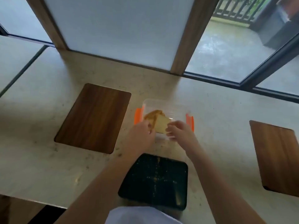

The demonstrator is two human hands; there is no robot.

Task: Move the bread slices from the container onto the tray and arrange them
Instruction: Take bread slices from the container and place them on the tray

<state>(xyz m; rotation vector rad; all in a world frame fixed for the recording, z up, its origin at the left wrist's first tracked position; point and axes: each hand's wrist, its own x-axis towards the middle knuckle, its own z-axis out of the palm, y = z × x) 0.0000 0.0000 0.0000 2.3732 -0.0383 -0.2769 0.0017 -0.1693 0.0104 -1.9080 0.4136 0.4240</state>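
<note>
A clear plastic container (pixel 163 105) with orange side clips stands on the table past the tray. Bread slices (pixel 159 121) with brown crusts lie tilted inside it. My left hand (pixel 142 133) pinches the left crust edge of the bread. My right hand (pixel 179 130) has its fingers curled at the bread's right corner and the container's near rim; whether it grips the bread or the rim is unclear. The black tray (pixel 171 180), dotted with crumbs, lies close to me at the table's near edge with no bread on it.
A dark wooden board (pixel 93 118) lies to the left of the container, another wooden board (pixel 278 157) at the far right. A wood-framed panel (pixel 119 29) and glass doors stand behind the table. The table's near edge runs at the lower left.
</note>
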